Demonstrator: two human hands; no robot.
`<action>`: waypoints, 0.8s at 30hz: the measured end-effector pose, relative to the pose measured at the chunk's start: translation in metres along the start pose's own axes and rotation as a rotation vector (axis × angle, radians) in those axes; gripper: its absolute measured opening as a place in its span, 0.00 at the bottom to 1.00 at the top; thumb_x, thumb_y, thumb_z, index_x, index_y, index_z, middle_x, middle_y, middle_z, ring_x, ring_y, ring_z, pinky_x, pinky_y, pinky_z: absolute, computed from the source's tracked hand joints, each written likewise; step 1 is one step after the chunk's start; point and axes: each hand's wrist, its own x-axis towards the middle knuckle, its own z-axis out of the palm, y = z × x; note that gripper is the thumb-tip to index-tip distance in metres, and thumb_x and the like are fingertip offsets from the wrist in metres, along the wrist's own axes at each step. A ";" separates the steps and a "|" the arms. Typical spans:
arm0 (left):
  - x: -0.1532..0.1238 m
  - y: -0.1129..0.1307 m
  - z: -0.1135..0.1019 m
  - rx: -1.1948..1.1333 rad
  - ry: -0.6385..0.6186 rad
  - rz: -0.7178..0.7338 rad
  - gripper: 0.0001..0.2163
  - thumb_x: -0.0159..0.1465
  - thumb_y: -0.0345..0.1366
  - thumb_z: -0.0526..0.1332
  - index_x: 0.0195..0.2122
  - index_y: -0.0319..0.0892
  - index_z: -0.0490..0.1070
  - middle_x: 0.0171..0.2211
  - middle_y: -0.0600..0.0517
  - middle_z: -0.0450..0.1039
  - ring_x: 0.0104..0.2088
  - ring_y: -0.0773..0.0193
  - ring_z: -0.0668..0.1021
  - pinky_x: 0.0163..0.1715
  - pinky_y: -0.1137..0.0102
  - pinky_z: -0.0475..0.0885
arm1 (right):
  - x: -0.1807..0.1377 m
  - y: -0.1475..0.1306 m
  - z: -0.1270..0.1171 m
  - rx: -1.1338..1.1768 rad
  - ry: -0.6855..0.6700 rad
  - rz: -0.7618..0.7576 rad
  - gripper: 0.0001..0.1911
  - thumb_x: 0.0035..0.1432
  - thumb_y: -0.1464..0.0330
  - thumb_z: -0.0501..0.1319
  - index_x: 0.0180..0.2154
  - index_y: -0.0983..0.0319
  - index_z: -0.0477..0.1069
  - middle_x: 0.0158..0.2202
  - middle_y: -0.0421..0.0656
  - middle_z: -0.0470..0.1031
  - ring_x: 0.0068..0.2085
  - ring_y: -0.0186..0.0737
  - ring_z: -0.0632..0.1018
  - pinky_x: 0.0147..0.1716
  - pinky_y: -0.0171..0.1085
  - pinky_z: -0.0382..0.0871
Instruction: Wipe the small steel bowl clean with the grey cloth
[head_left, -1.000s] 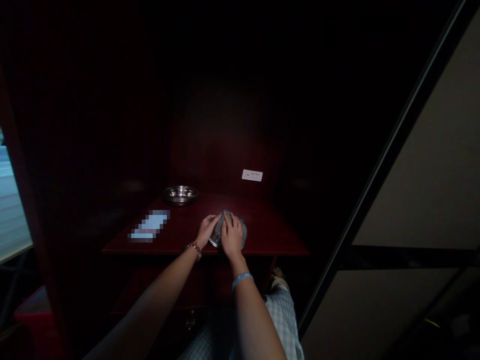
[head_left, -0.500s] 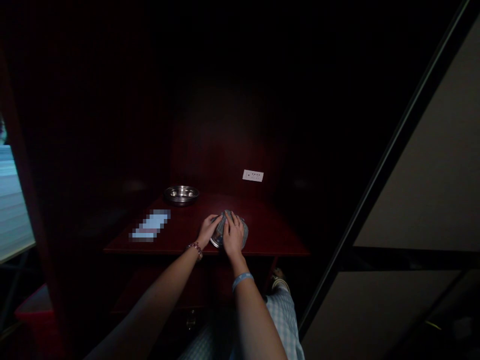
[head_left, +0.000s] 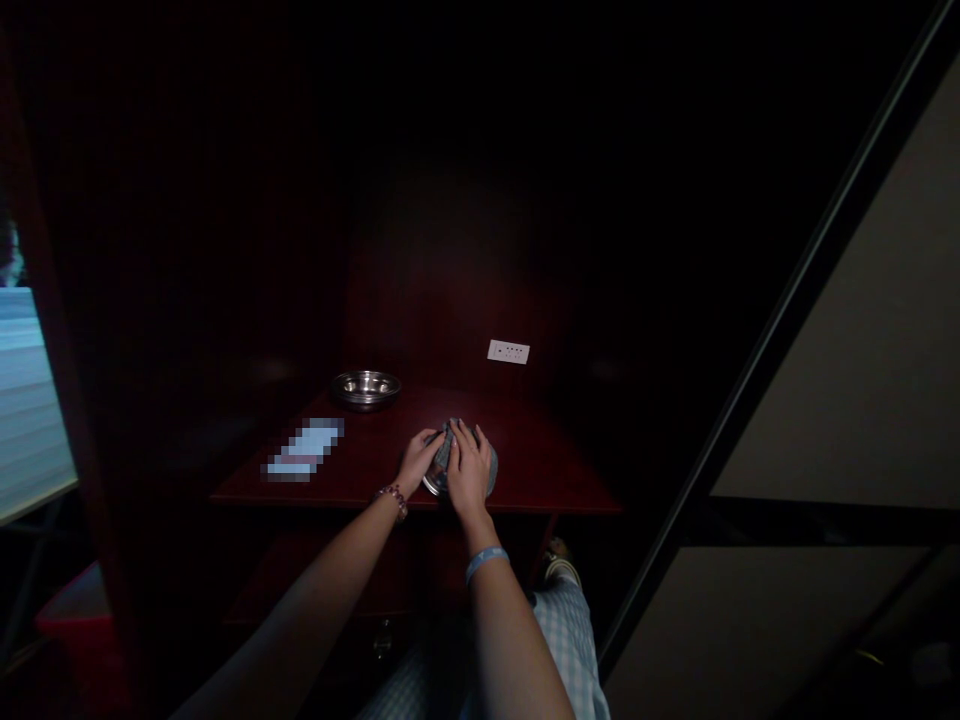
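On the dark red desk top (head_left: pixel 540 470), close to its front edge, lies a shiny round metal dish (head_left: pixel 433 483), partly covered by my hands. My left hand (head_left: pixel 415 463) is closed on its left rim, thumb on the upper side. My right hand (head_left: pixel 469 472) presses a grey cloth (head_left: pixel 444 450) onto the dish, fingers bent over the fabric. Some of the cloth shows to the right of that hand. Farther back on the left sits a shiny metal bowl (head_left: pixel 366 388), apart from both hands; whether several are stacked there I cannot tell.
A pixelated pale rectangular patch (head_left: pixel 304 450) lies on the desk's left side. A white socket panel (head_left: pixel 508 352) is on the back wall. Dark panels close in on both sides. Below the desk, a red bin-like container (head_left: pixel 75 620) stands at left, and my knee (head_left: pixel 566 620) shows at right.
My right hand's fingers have shifted slightly on the cloth, and the fabric is bunched a little differently. My left hand keeps its place on the rim. The view has moved slightly.
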 end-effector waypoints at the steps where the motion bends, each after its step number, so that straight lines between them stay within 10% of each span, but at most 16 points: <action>1: 0.000 0.001 0.000 0.000 -0.002 -0.002 0.15 0.46 0.46 0.66 0.27 0.39 0.73 0.27 0.50 0.75 0.30 0.64 0.75 0.34 0.71 0.68 | 0.000 0.000 0.000 -0.010 -0.003 0.004 0.21 0.66 0.66 0.43 0.57 0.55 0.64 0.57 0.41 0.67 0.62 0.40 0.58 0.59 0.47 0.52; 24: -0.003 0.005 0.001 -0.026 -0.021 -0.029 0.17 0.44 0.47 0.67 0.27 0.39 0.70 0.25 0.53 0.73 0.27 0.66 0.73 0.31 0.72 0.66 | 0.003 -0.008 -0.009 0.032 0.035 -0.012 0.22 0.66 0.67 0.43 0.58 0.54 0.61 0.58 0.39 0.66 0.62 0.39 0.58 0.61 0.47 0.48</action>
